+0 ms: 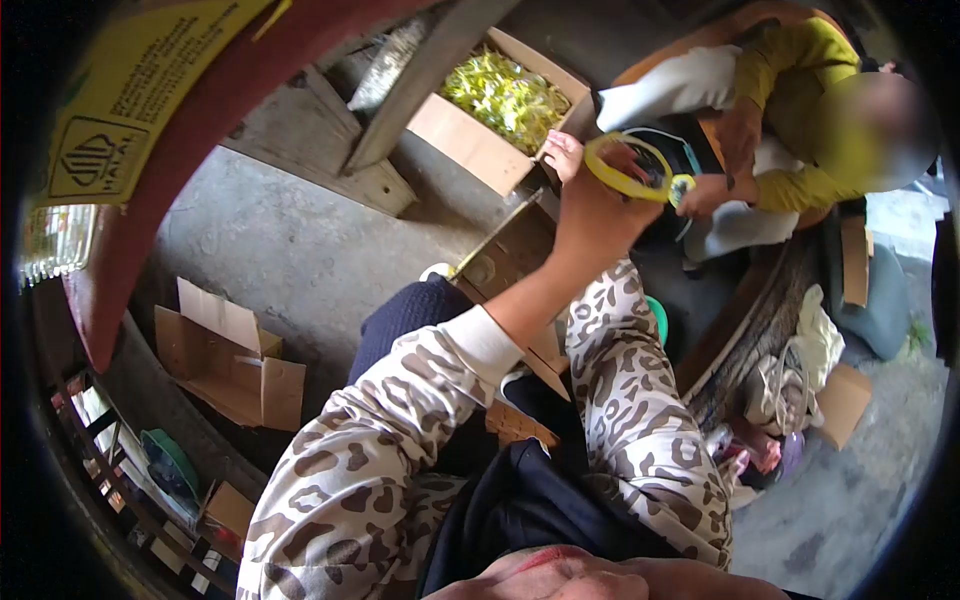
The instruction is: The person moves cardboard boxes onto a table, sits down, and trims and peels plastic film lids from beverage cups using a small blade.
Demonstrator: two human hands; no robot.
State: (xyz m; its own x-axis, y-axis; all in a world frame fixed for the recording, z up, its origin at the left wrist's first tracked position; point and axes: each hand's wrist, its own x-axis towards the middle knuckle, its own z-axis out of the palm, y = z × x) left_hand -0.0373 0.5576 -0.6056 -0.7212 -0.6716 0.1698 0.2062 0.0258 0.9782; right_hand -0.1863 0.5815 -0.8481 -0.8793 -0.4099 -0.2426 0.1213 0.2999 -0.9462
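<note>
My left hand (603, 215) reaches forward from a leopard-print sleeve, fingers closed at a yellow ring-shaped band (628, 193). My right sleeve runs up beneath it; the right hand is mostly hidden behind the left. Pale fingertips (563, 153) show beside the ring, and I cannot tell which hand they belong to. Close to the ring's right side, a co-worker's hand (706, 194) holds a small yellow roundish piece (682, 188). Ahead of my hands stands a cardboard box (455, 145) filled with shiny yellow-green strips (505, 92).
An open cardboard box (215, 365) sits on the concrete floor at left. The co-worker in a yellow top (800, 75) sits opposite. A wooden post (415, 80) rises beside the filled box. Bags (790, 385) and cardboard (845, 405) lie at right.
</note>
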